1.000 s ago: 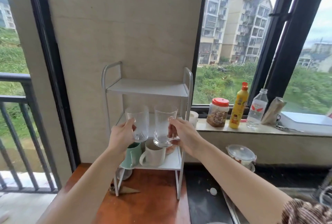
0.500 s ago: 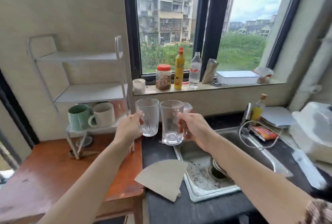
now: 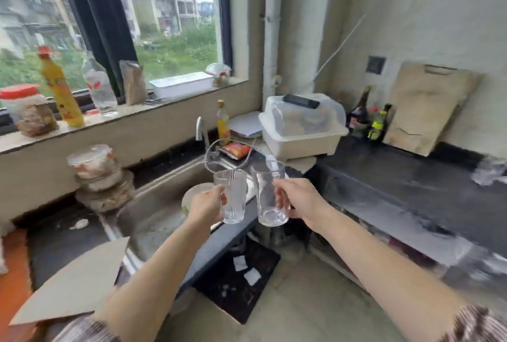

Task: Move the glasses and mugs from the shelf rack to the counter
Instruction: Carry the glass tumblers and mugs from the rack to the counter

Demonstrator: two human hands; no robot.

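My left hand point(image 3: 206, 208) grips a clear ribbed glass point(image 3: 232, 196), held upright in the air over the front corner of the sink. My right hand point(image 3: 300, 201) grips a second clear glass point(image 3: 267, 193) by its handle, upright and almost touching the first. Both glasses look empty. The dark counter point(image 3: 397, 185) stretches to the right of my right hand. The shelf rack and the mugs are out of view.
A steel sink point(image 3: 162, 204) with a tap point(image 3: 200, 129) lies below left. A white dish box point(image 3: 303, 127), bottles point(image 3: 367, 116) and a cutting board point(image 3: 428, 106) stand at the counter's back. Stacked containers point(image 3: 96, 174), cardboard point(image 3: 71, 284) and windowsill bottles lie left.
My view has swung right, away from the shelf rack. Both hands have carried the glasses from in front of the rack, past the sink, toward the dark counter on the right.
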